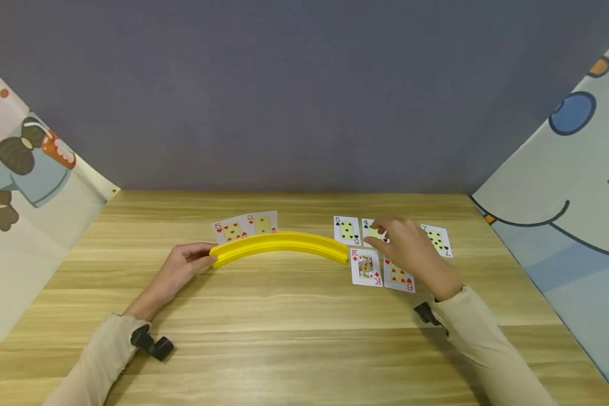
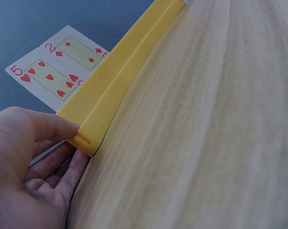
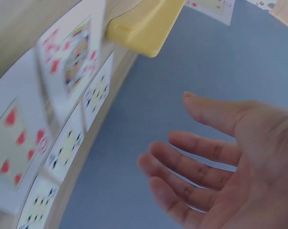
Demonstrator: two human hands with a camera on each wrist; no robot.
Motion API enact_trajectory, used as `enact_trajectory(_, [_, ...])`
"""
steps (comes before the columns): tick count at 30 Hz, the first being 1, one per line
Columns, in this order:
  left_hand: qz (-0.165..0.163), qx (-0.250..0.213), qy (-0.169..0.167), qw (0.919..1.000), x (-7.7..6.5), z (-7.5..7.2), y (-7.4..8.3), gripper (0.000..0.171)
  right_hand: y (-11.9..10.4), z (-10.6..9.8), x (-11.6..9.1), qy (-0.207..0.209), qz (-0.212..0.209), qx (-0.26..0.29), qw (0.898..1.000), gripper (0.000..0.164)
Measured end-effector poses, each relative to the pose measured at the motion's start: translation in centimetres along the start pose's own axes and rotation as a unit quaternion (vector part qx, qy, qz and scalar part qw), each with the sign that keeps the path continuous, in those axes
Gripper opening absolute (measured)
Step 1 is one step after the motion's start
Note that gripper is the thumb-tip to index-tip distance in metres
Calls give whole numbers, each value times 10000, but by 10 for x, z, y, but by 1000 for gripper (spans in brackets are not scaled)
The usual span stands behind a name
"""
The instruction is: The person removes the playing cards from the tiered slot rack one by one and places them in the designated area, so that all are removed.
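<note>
Cards [image 1: 230, 230] stand in a yellow rack [image 1: 279, 241], left fingers [image 2: 76, 172] pinching it, right fingers [image 3: 196, 168] parted.

The holder [image 1: 279, 241] looks like smooth moulded plastic with a soft sheen. The cards [image 1: 366, 267] look like smooth printed paper. The surface [image 1: 284, 332] has streaked wood grain, evenly smooth. The back wall [image 1: 294, 96] appears matt. The sleeves [image 1: 104, 349] are matt, creased cloth; the wrist mounts [image 1: 152, 343] resemble dark plastic.
</note>
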State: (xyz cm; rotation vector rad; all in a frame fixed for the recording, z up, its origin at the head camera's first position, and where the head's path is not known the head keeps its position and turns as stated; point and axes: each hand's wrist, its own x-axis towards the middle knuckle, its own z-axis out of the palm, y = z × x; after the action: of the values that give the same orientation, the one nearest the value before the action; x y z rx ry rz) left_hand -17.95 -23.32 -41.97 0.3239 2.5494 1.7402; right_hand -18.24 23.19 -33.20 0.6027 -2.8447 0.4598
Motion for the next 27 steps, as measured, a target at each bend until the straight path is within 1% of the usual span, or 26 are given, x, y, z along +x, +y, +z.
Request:
enact_trajectory(4, [-19, 21, 19, 10000, 0, 1, 0, 37, -15, 1, 9, -13, -69, 102, 9999, 33])
enact_trajectory(9, [-15, 9, 15, 10000, 1, 2, 1, 36, -37, 0, 26, 17, -212, 309, 9993, 36])
enact_trajectory(15, [-41, 48, -9, 10000, 2, 2, 4, 35, -60, 4, 45, 14, -362, 453, 9983, 40])
enact_trajectory(19, [-106, 58, -31, 9999, 2, 4, 6, 36, -76, 7, 55, 13, -448, 662, 9968, 41])
enact_trajectory(23, [-118, 73, -42, 9999, 3, 6, 6, 37, -95, 9, 66, 51, -663, 878, 9939, 38])
enact_trajectory(27, [-78, 157, -38, 9998, 4, 6, 6, 36, -116, 11, 80, 81, -889, 989, 9911, 39])
